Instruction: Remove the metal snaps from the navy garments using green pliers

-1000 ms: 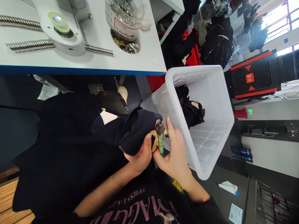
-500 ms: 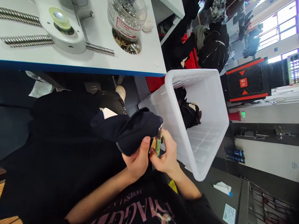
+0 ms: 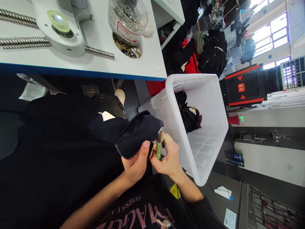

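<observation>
Since a moment ago my view has drifted, the clear plastic bin (image 3: 214,105) sliding toward nine o'clock. My left hand (image 3: 135,165) keeps pinching the dark garment (image 3: 133,133), thumb on top. My right hand (image 3: 168,159) stays clenched on a green-handled tool (image 3: 159,144), its tip against the fabric at twelve o'clock; that tip is too small to identify. The table (image 3: 143,68) above is cut off.
</observation>
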Tool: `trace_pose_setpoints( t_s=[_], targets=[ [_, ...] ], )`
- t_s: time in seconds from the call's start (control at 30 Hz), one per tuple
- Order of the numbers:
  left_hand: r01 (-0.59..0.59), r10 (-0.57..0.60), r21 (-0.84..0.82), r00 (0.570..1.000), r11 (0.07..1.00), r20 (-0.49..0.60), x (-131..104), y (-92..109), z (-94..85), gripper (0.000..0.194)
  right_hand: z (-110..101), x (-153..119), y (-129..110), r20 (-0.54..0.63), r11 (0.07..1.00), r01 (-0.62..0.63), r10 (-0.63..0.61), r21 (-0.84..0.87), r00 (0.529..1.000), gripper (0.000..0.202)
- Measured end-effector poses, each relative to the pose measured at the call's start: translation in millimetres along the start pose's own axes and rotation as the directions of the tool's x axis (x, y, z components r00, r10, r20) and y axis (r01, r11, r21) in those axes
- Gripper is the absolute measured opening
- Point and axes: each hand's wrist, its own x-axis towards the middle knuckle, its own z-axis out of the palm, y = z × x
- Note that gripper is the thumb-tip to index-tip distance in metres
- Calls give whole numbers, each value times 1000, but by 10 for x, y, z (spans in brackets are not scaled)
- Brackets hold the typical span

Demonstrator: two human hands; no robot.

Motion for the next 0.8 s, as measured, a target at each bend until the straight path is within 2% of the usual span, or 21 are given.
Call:
trace_pose_setpoints(
  t_s=[0.07, 0.1, 0.17, 0.2, 0.27, 0.3, 0.33, 0.37, 0.47, 0.5, 0.57, 0.63, 0.7, 0.8],
  targets=[
    [-71, 72, -12, 988, 997, 135, -41, -88, -68, 32, -60, 19, -7, 33, 1000, -22, 22, 21, 999, 48],
    [-102, 100, -5, 968, 995, 232, -62, -134, -104, 42, -98, 27, -14, 65, 998, -46, 44, 39, 997, 45],
    [-71, 38, 56, 890, 996, 454, -95, -206, -158, 66, -178, 35, -35, 127, 993, -103, 94, 63, 987, 38],
    [-17, -43, 101, 824, 995, 565, -107, -227, -168, 79, -216, 35, -48, 152, 989, -129, 117, 70, 981, 35],
    [87, -180, 163, 643, 983, 744, -130, -236, -145, 102, -275, 30, -73, 200, 983, -164, 145, 80, 969, 29],
    [106, -199, 170, 573, 980, 795, -143, -230, -117, 108, -295, 24, -84, 215, 982, -169, 147, 86, 965, 26],
    [96, -195, 170, 538, 981, 820, -159, -221, -84, 108, -308, 17, -93, 229, 981, -173, 148, 92, 962, 23],
    [68, -181, 171, 540, 983, 822, -178, -212, -49, 103, -314, 9, -99, 241, 979, -178, 151, 94, 959, 22],
    [16, -170, 202, 613, 979, 772, -226, -204, 19, 71, -305, -15, -104, 237, 982, -174, 151, 77, 960, 20],
    [26, -177, 204, 609, 979, 773, -233, -207, 22, 61, -296, -23, -103, 233, 984, -164, 145, 68, 962, 20],
    [90, -221, 207, 572, 974, 790, -229, -211, 6, 49, -276, -36, -99, 220, 990, -134, 122, 44, 968, 19],
    [149, -281, 239, 545, 960, 790, -209, -206, -22, 46, -258, -46, -98, 201, 994, -106, 100, 16, 974, 20],
    [162, -318, 274, 542, 948, 778, -188, -187, -41, 47, -246, -52, -99, 188, 996, -91, 90, -6, 978, 20],
    [154, -309, 270, 544, 951, 780, -176, -152, -37, 48, -244, -57, -103, 189, 996, -87, 90, -25, 978, 20]
  ],
)
